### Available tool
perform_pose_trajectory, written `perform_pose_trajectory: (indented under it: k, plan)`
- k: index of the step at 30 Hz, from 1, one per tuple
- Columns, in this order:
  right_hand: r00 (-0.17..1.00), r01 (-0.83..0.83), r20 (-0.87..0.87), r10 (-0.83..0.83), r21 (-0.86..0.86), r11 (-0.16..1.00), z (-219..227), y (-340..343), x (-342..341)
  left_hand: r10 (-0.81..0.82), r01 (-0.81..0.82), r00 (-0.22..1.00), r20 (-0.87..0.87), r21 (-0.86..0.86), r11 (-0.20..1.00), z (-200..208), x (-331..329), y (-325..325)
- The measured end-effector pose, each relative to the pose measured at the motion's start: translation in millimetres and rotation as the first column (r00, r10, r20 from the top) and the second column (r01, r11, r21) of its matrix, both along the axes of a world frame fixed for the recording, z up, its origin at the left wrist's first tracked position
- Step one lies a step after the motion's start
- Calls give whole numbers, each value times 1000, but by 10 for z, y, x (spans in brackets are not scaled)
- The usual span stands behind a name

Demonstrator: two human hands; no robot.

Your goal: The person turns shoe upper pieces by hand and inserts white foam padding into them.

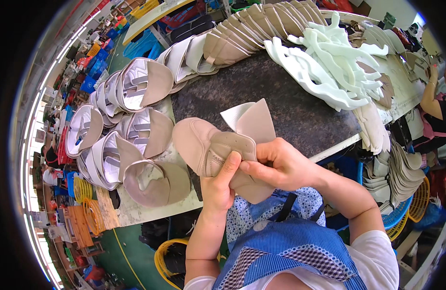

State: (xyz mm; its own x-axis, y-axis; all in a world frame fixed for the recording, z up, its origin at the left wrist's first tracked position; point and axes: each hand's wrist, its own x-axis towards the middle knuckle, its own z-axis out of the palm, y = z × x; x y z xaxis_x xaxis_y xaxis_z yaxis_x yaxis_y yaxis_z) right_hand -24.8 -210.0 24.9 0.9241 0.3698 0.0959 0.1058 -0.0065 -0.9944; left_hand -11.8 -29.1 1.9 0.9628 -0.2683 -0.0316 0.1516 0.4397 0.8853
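— What are the two hands doing?

— Both are closed on one beige shoe upper (218, 147), held just above the near edge of the surface (300, 116). The left hand (218, 186) comes up from below, its fingers pressed against the upper's folded middle. The right hand (276, 164) grips the same piece from the right, thumb and fingers pinched on the fold, touching the left hand's fingertips.

— How does the upper sit?

— Its rounded toe end points away to the left of the left hand. A stiff pointed flap (254, 121) stands up just beyond the right hand, pale on its inner face.

— What lies around them?

— To the left of the left hand, a run of finished uppers with pale linings (136, 89) lies overlapped along the surface; the nearest, a round-toed one (157, 181), is just beside the left wrist. Well beyond the right hand there is a heap of white foam cut-outs (329, 63), and farther back a fanned row of beige pieces (254, 26). To the right of the right forearm, stacks of pale insole shapes (401, 169) hang over blue and yellow baskets.

— Anyone else?

— Another person's arm (430, 96) shows at the far right edge, well apart from both hands.
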Motion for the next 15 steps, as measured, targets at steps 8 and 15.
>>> perform_pose_trajectory:
  k: [8, 15]
  plan:
    - [955, 127, 288, -73, -174, 976, -33, -42, 29, 74, -130, 966, 248, 218, 967, -103, -40, -1]
    - [988, 148, 33, -149, 43, 988, -350, -106, -183, -334, 293, 925, 183, 217, 931, -432, 43, 369]
